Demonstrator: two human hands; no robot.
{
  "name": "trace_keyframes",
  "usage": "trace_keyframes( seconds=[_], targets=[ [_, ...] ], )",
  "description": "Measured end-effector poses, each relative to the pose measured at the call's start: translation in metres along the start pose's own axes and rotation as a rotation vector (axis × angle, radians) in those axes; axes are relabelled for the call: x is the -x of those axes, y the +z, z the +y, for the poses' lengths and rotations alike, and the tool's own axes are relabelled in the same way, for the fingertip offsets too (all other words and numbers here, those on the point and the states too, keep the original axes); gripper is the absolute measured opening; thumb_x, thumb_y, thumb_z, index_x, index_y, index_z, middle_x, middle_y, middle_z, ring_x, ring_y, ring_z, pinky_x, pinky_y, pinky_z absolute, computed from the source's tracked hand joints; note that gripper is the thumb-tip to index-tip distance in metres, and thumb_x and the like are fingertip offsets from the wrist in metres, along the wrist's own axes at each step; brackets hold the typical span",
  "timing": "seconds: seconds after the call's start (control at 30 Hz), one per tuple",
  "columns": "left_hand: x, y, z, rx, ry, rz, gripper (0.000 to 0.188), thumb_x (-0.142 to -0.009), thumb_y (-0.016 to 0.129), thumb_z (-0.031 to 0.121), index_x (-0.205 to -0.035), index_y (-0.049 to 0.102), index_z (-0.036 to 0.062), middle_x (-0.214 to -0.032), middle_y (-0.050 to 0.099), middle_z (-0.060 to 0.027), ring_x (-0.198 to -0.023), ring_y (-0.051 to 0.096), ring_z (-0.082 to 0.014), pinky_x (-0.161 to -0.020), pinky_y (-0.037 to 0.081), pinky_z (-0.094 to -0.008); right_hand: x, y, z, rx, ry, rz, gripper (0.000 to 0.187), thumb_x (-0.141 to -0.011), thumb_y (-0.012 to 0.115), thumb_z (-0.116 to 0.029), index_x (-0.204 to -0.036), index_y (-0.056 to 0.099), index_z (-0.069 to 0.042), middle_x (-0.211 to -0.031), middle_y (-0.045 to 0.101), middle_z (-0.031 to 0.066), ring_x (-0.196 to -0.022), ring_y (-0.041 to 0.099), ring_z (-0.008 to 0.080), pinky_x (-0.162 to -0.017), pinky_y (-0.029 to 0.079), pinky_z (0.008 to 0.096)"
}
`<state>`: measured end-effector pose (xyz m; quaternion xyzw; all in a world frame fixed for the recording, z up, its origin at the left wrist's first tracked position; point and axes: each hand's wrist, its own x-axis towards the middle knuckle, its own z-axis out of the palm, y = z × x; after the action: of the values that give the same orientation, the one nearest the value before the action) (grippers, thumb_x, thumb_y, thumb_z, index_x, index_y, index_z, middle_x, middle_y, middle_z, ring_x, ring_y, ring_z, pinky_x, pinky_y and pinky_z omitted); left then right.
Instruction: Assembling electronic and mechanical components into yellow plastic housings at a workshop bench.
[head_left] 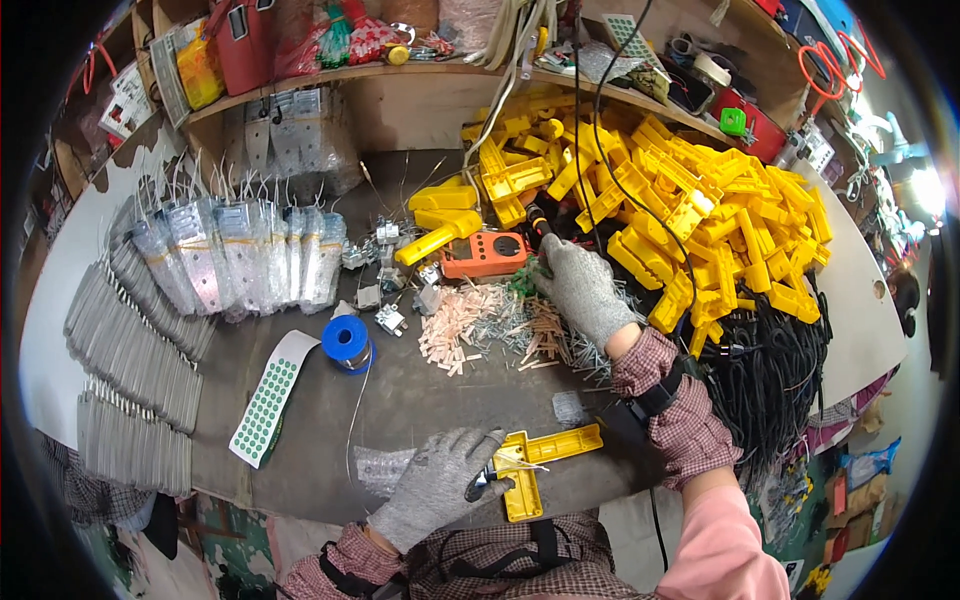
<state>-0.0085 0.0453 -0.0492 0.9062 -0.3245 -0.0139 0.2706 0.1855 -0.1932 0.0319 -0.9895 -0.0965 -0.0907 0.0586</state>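
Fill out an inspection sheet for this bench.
Surface: grey bench, crowded.
Job's things: yellow part at near edge; soldering iron by the orange meter.
Clutter: yellow pile, metal strips, solder spool, sticker sheet, bagged plates.
Hands: left hand, gloved, on the yellow part; right hand, gloved, gripping the iron.
Cables: black bundle at right.
Surroundings: cluttered shelf behind.
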Motion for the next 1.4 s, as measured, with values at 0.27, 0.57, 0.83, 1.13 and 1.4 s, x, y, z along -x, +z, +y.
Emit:
trace_keyframes(
  seconds=[0.27,0.57,0.83,1.13,1.4],
  targets=[
    [0.002,0.002,-0.003,-0.031,0.019,0.014,0.073,-0.089,0.066,0.058,-0.140,0.054,0.0072,-0.133,0.058,-0.0140,-0.120,0.057,-0.0342,-0.104,0.045,-0.0489,0.021,0.032,0.018,-0.006,-0.151,0.191,0.020,-0.090,0.063,-0.012,-0.109,0.063,-0.007,-0.103,0.067,0.0171,-0.083,0.071,0.0373,-0.068,0.059,0.0481],
    [0.002,0.006,-0.002,-0.082,0.040,0.039,0.072,-0.090,0.064,0.060,-0.139,0.054,0.0081,-0.131,0.059,-0.0133,-0.120,0.057,-0.0329,-0.102,0.046,-0.0483,0.014,0.054,0.025,0.064,-0.019,0.164,0.022,-0.090,0.069,-0.020,-0.106,0.067,-0.006,-0.106,0.067,0.0171,-0.082,0.071,0.0382,-0.070,0.058,0.0485],
    [0.002,0.006,-0.003,-0.081,0.045,0.063,0.072,-0.089,0.064,0.060,-0.139,0.055,0.0088,-0.130,0.059,-0.0127,-0.120,0.057,-0.0320,-0.101,0.047,-0.0477,0.013,0.057,0.018,-0.068,0.027,0.196,0.031,-0.089,0.072,-0.022,-0.114,0.064,-0.006,-0.105,0.068,0.0185,-0.089,0.070,0.0394,-0.075,0.057,0.0481],
    [0.002,0.006,-0.005,-0.067,0.083,0.069,0.070,-0.096,0.056,0.059,-0.140,0.053,0.0051,-0.133,0.058,-0.0155,-0.119,0.058,-0.0325,-0.101,0.046,-0.0463,0.014,0.064,0.022,-0.164,0.011,0.261,0.035,-0.089,0.068,-0.015,-0.123,0.064,-0.007,-0.111,0.069,0.0199,-0.096,0.069,0.0385,-0.081,0.056,0.0470],
    [0.005,0.003,-0.006,-0.067,0.089,0.017,0.068,-0.097,0.056,0.054,-0.142,0.050,0.0036,-0.135,0.055,-0.0169,-0.120,0.058,-0.0328,-0.101,0.048,-0.0461,0.009,0.057,0.018,-0.075,-0.002,0.200,0.026,-0.088,0.069,-0.019,-0.111,0.070,-0.007,-0.111,0.069,0.0153,-0.096,0.070,0.0363,-0.081,0.057,0.0463]
  ],
)
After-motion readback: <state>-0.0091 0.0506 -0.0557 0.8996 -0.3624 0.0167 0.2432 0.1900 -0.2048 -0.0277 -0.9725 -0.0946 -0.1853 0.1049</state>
